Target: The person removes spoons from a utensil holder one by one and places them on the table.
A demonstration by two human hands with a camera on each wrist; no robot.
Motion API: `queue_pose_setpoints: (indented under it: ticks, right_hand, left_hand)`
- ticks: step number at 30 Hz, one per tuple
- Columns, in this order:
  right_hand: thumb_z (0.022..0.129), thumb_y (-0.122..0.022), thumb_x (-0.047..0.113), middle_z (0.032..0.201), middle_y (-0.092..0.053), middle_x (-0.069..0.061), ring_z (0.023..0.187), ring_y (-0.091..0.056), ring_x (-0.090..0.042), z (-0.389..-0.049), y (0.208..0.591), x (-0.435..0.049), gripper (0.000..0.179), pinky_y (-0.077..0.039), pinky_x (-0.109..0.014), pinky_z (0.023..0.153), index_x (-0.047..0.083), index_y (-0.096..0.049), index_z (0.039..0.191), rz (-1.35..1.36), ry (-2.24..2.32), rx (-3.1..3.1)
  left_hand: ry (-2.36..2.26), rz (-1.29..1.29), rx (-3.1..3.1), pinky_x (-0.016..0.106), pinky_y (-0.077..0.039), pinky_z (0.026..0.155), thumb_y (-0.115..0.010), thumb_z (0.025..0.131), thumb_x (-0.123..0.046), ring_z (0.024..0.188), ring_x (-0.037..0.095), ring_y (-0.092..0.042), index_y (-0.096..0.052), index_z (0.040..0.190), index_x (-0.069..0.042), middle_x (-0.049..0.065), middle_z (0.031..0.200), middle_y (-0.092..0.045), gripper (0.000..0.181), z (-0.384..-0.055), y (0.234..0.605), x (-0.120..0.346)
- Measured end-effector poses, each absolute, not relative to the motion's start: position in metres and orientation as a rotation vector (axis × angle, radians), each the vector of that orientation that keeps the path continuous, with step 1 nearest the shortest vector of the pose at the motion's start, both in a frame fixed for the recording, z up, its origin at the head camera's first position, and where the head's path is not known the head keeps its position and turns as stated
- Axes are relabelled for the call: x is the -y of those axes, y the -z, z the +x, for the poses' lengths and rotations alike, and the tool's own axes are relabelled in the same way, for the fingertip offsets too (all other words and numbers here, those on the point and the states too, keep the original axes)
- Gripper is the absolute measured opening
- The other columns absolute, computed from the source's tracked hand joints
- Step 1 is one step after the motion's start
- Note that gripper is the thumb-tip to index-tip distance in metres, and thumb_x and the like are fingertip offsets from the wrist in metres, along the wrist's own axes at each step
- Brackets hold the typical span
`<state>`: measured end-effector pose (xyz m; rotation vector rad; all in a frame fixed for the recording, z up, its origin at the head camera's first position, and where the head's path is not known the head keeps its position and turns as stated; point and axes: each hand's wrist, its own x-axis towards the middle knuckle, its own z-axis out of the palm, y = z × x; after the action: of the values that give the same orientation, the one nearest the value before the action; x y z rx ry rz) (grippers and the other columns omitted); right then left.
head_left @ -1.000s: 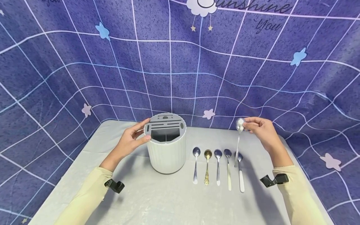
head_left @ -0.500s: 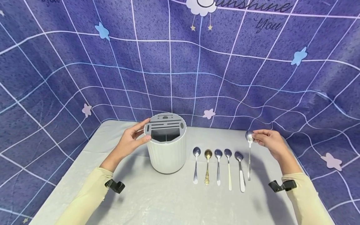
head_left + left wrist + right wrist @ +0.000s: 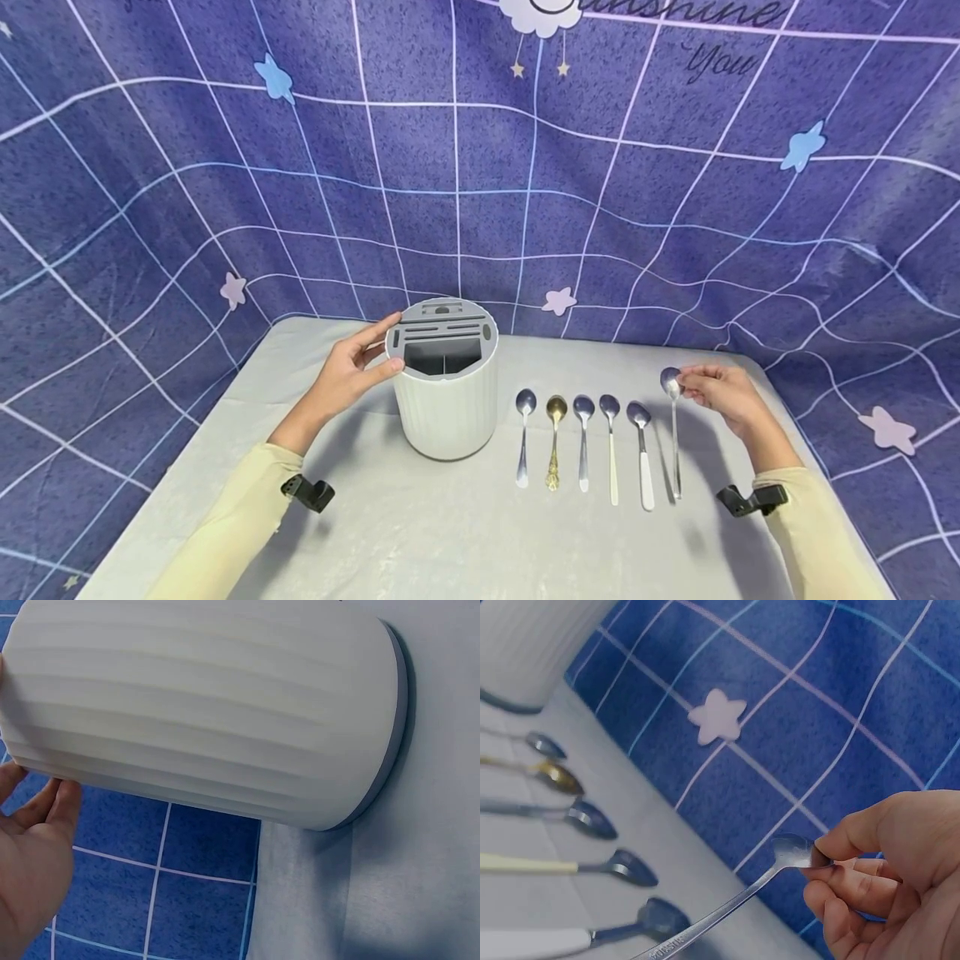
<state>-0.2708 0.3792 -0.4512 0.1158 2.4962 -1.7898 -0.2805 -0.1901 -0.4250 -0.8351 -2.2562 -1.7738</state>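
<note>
In the head view, a white ribbed utensil holder [image 3: 450, 417] with a grey slotted top stands upright on the table. My left hand [image 3: 354, 367] grips its rim from the left, thumb in front and fingers toward the back; in the left wrist view the fingertips [image 3: 66, 796] press the ribbed wall. At the right, my right hand [image 3: 720, 392] pinches a silver spoon [image 3: 676, 442] by its bowl, thumb against the fingers. The spoon's handle points down toward the table's front, its tip close over the cloth. The right wrist view shows lettering on the spoon's handle [image 3: 705, 924].
Between the holder and the held spoon lies a row of several spoons: a silver spoon [image 3: 522, 450], a gold ornate spoon [image 3: 553, 458], another silver one, a cream-handled spoon [image 3: 612, 467] and a white-handled spoon [image 3: 647, 479]. A purple curtain [image 3: 480, 208] hangs behind the table.
My right hand has carried the spoon right, past the white-handled spoon, and lowered it toward the table. My left hand has stayed on the holder.
</note>
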Motion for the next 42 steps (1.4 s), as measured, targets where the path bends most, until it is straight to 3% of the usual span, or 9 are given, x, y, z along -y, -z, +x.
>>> queue_pose_setpoints:
  ticks: [5, 9, 18, 23, 29, 42]
  right_hand:
    - [0.097, -0.062, 0.002, 0.075, -0.068, 0.015, 0.067, -0.062, 0.0, -0.272, 0.465, -0.384, 0.022, -0.057, -0.015, 0.061, -0.014, -0.066, 0.111, 0.137, 1.742, -2.528]
    - [0.097, -0.064, 0.005, 0.073, -0.067, 0.014, 0.065, -0.062, -0.001, -0.271, 0.471, -0.384, 0.021, -0.057, -0.017, 0.06, -0.012, -0.067, 0.109, 0.168, 1.715, -2.554]
    - [0.097, -0.068, 0.009, 0.077, -0.07, 0.013, 0.07, -0.064, 0.0, -0.278, 0.487, -0.385, 0.018, -0.057, -0.017, 0.062, -0.005, -0.07, 0.109, 0.209, 1.742, -2.462]
    - [0.098, -0.067, 0.011, 0.081, -0.073, 0.011, 0.074, -0.067, -0.001, -0.279, 0.494, -0.385, 0.031, -0.059, -0.019, 0.065, -0.012, -0.065, 0.119, 0.218, 1.729, -2.426]
    - [0.1, -0.065, 0.012, 0.082, -0.073, 0.01, 0.074, -0.066, -0.001, -0.276, 0.5, -0.384, 0.044, -0.058, -0.018, 0.065, -0.02, -0.055, 0.129, 0.252, 1.675, -2.429]
    - [0.101, -0.059, 0.013, 0.084, -0.075, 0.009, 0.072, -0.067, -0.002, -0.264, 0.496, -0.398, 0.04, -0.059, -0.021, 0.064, -0.017, -0.057, 0.126, 0.334, 1.584, -2.429]
  left_hand:
    - [1.775, -0.837, 2.257, 0.017, -0.04, 0.114, -0.071, 0.092, 0.003, 0.142, 0.018, -0.044, -0.043, 0.154, -0.002, 0.017, 0.16, -0.04, 0.068, -0.28, 0.425, 0.189]
    - [1.774, -0.836, 2.258, 0.017, -0.04, 0.114, -0.071, 0.092, 0.003, 0.143, 0.026, -0.042, -0.043, 0.154, -0.001, 0.017, 0.16, -0.039, 0.068, -0.279, 0.425, 0.19]
    - [1.774, -0.819, 2.257, 0.017, -0.04, 0.115, -0.07, 0.092, 0.003, 0.141, 0.015, -0.044, -0.044, 0.153, -0.002, 0.017, 0.16, -0.04, 0.067, -0.278, 0.425, 0.191]
    - [1.782, -0.823, 2.245, 0.018, -0.04, 0.115, -0.071, 0.091, 0.004, 0.138, 0.007, -0.046, -0.044, 0.153, 0.0, 0.019, 0.159, -0.04, 0.067, -0.278, 0.425, 0.192]
    - [1.785, -0.825, 2.241, 0.017, -0.04, 0.114, -0.071, 0.091, 0.005, 0.137, 0.005, -0.047, -0.044, 0.152, 0.0, 0.02, 0.159, -0.041, 0.067, -0.276, 0.426, 0.191]
    - [1.791, -0.826, 2.247, 0.017, -0.04, 0.115, -0.071, 0.091, 0.004, 0.137, 0.007, -0.047, -0.044, 0.153, -0.001, 0.018, 0.159, -0.04, 0.068, -0.276, 0.426, 0.189]
